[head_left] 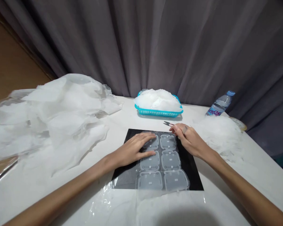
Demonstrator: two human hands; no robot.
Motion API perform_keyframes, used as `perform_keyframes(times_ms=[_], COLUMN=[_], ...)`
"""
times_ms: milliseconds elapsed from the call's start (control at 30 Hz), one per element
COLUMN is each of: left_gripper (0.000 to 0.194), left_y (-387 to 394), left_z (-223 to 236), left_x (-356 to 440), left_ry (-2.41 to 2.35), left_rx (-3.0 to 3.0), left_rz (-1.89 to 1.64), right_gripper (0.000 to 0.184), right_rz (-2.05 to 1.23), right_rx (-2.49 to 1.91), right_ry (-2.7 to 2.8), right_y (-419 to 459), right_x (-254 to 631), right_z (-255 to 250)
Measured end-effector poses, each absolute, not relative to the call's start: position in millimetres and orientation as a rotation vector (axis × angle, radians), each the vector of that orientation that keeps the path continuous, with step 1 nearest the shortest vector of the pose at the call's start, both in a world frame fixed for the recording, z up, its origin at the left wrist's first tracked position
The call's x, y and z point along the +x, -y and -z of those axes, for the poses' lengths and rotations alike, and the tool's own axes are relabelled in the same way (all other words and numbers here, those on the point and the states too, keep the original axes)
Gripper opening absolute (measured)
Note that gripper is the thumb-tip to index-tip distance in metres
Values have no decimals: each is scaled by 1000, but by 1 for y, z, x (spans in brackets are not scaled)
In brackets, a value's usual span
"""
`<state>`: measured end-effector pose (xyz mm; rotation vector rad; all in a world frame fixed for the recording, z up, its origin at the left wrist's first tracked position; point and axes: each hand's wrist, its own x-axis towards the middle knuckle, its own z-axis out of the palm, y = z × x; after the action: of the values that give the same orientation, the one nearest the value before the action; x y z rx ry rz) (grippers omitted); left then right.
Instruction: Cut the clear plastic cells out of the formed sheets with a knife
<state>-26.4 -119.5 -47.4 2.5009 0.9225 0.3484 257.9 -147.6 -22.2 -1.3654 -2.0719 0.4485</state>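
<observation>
Currently pressing left hand (132, 148), fingers spread, onto clear plastic sheet (161, 168), covering middle of black board (195, 182) and overhanging its near edge. Pinching small scissors (167, 124) in right hand (188, 138), blades pointing just beyond board's far edge. Seeing six rounded shapes (170, 160) in two columns, none looking cut away; likely leaving all uncut.
</observation>
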Motion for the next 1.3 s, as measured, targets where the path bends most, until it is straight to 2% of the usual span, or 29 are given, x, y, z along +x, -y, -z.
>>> perform_keyframes(times_ms=[133,233,400,467,600,733,800,1100,1300], left_gripper=[73,77,88,91,85,55,47,48,49], left_y=[110,111,113,113,113,115,115,115,114], left_z=[57,63,64,64,62,60,62,70,71], left_x=[-29,-29,-30,-31,-33,-34,-35,-36,-36], left_ry=[-873,-884,-892,-874,-840,-779,-760,-796,-809], left_rx=[2570,2592,2583,2562,2512,2550,2530,2499,2508], left_rz=[-286,-294,-280,-295,-407,-565,-589,-615,-617], right_gripper=[53,46,15,11,9,7,7,11,13], right_rz=[-872,-1079,-905,-928,-865,-844,-856,-812,-645], right_rx=[-1195,-1052,-886,-877,-892,-921,-911,-860,-771], right_ry=[1962,1979,2140,2161,2215,2243,2246,2290,2365], right_y=[156,159,154,151,150,152,152,153,154], right_x=[246,235,222,220,221,221,220,220,220], right_z=[24,29,40,42,43,42,44,51,61])
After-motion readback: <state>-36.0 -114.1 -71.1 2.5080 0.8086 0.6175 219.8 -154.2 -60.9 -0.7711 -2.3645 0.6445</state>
